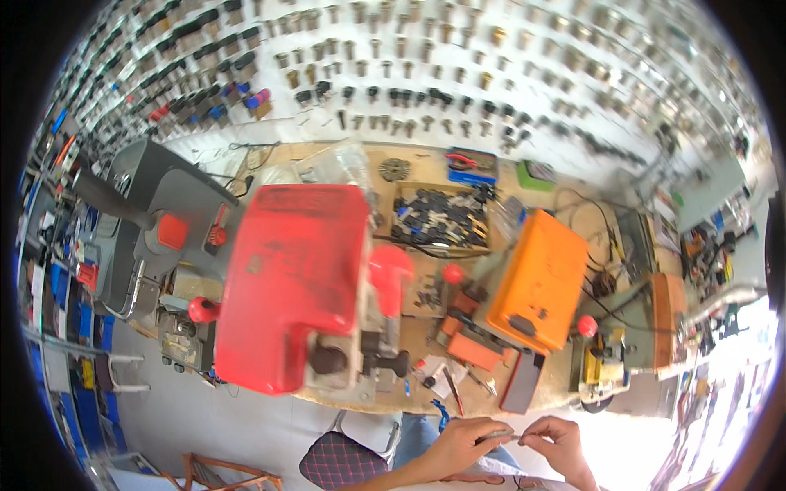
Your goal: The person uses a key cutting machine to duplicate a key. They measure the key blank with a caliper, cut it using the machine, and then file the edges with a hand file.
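Note:
My left hand (pixel 463 448) and my right hand (pixel 558 443) meet low in the view, just in front of the workbench edge. Between their fingertips runs a small slim metallic piece (pixel 509 437), too small to make out its exact kind. The left fingers are closed around one end, and the right thumb and fingers pinch the other. On the bench just beyond my hands lie a dark phone with a red edge (pixel 522 383), a red pen-like stick (pixel 453 391) and a small light-handled tool (pixel 483 383). A blue tool (pixel 442 415) is by my lap.
A large red machine (pixel 303 278) and an orange key-cutting machine (pixel 536 282) stand on the bench (pixel 352 401). Behind are a tray of dark key heads (pixel 442 217) and red pliers on a blue box (pixel 472 168). A padded chair (pixel 344 460) is below; key blanks cover the wall.

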### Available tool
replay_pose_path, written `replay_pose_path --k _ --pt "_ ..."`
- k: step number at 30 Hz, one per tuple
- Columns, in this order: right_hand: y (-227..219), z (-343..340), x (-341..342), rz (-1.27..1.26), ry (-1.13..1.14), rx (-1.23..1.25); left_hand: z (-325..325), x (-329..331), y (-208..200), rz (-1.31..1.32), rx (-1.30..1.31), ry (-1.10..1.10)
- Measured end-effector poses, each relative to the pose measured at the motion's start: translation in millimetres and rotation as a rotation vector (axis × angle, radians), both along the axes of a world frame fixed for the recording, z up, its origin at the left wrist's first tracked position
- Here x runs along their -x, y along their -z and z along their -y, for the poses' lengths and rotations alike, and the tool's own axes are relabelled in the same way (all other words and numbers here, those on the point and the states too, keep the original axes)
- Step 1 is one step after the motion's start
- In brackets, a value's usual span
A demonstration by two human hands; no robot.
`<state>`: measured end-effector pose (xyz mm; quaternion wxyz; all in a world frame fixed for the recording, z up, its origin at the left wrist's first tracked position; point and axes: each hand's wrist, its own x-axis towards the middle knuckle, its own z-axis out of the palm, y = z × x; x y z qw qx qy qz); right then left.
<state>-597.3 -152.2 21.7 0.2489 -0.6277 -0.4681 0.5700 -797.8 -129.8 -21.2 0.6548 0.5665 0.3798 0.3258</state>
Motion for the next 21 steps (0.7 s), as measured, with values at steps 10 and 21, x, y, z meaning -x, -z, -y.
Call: replay_pose_path --k 10,21 --pt "-13 158 -191 -0.009 0.41 -0.217 71 -227 -16 -0.019 -0.23 0.303" --pt "24 394 -484 -0.066 1.726 -0.676 154 -509 -28 -0.075 -0.133 0.535"
